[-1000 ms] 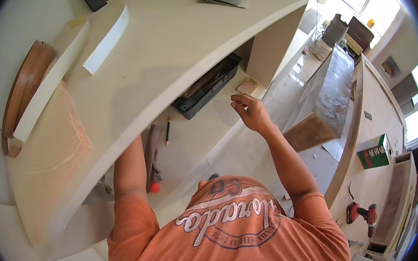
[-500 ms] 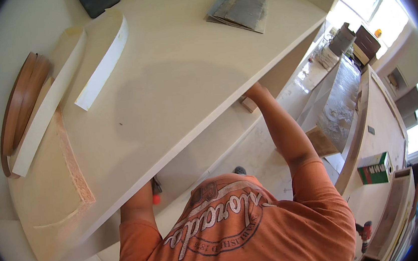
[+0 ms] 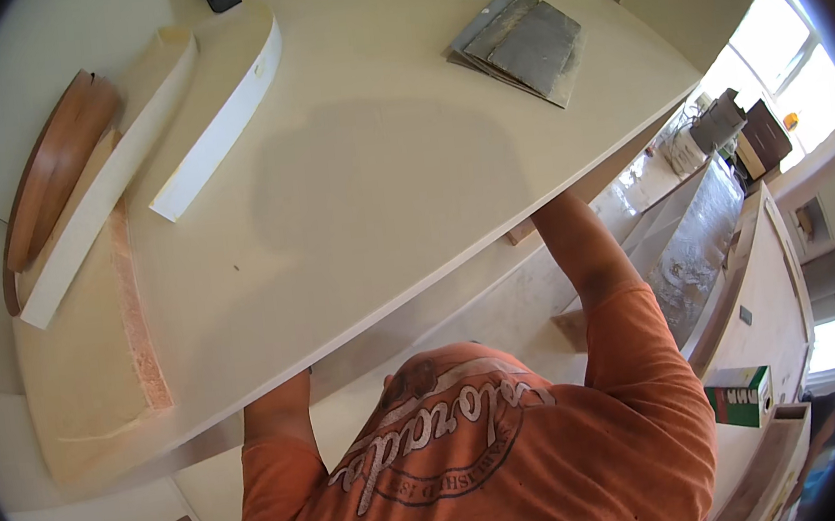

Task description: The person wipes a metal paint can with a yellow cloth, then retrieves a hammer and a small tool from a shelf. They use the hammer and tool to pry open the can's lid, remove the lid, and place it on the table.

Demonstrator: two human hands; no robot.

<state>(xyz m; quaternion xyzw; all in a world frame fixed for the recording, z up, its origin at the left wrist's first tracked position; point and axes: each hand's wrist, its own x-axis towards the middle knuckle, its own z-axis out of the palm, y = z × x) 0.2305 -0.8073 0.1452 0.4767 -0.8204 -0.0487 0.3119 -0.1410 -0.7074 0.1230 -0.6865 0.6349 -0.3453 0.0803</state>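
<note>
Cream-coloured counter point(image 3: 361, 196) covers both hands: the left forearm point(image 3: 279, 414) and the right forearm point(image 3: 582, 245) pass under its front edge and the hands are out of sight, so whether they are open, closed or gripping something I cannot tell. The counter lies directly over the hands and stretches away beyond them, with a broad shadow on its top between the two.

Just left of the right forearm, partly hidden below the edge, shows a small wooden block point(image 3: 523, 232). Past the right hand, toward the counter's far side, lie overlapping grey sheets point(image 3: 532, 43). Beyond the left hand and farther left, a brown coiled strip point(image 3: 62, 174) rests against a long pale strip point(image 3: 108, 180); a curved white strip point(image 3: 220, 144) stands on edge nearer the middle. Nearer the left hand, also to its left, runs a rough pinkish-tan band point(image 3: 137, 318).

An orange shirt point(image 3: 476, 446) fills the space behind the hands. Well to the right of the right forearm are a shiny wrapped panel point(image 3: 699, 258) and a green-and-white carton point(image 3: 740, 397).
</note>
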